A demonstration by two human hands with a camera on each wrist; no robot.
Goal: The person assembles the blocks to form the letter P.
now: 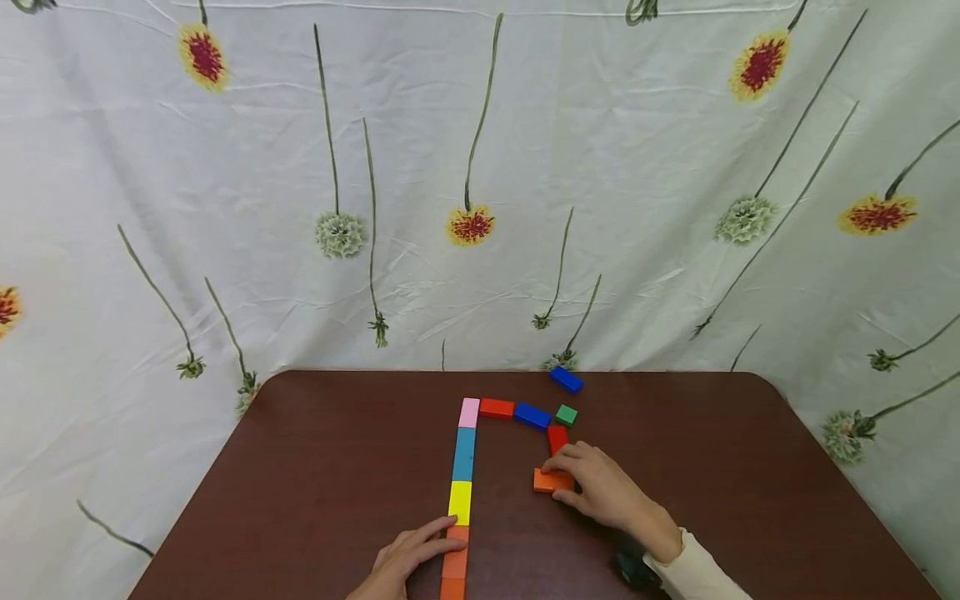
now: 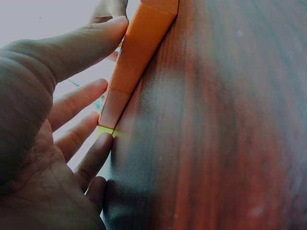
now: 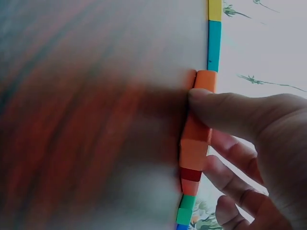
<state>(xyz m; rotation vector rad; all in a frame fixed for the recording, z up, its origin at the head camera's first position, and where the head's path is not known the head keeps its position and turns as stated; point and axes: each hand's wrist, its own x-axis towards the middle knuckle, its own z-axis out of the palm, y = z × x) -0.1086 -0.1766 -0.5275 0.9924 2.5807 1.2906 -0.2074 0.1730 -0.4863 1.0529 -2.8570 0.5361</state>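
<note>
My right hand (image 1: 603,487) pinches an orange block (image 1: 545,481) between thumb and fingers, flat on the table. That block lies below a red block (image 1: 557,437). My left hand (image 1: 408,558) rests its fingertips against the left side of a straight column of blocks, its fingers extended. The column holds an orange block (image 1: 452,590), a light orange block (image 1: 454,562), a yellow block (image 1: 460,502), a blue-teal block (image 1: 464,454) and a pink block (image 1: 469,412). In the left wrist view, the thumb touches an orange block (image 2: 141,45).
From the pink block, another red block (image 1: 497,407) and a blue block (image 1: 532,415) curve rightward. A small green block (image 1: 566,415) sits beside them. One loose blue block (image 1: 566,380) lies near the back edge of the dark table (image 1: 337,467). Behind hangs a flowered cloth (image 1: 420,167).
</note>
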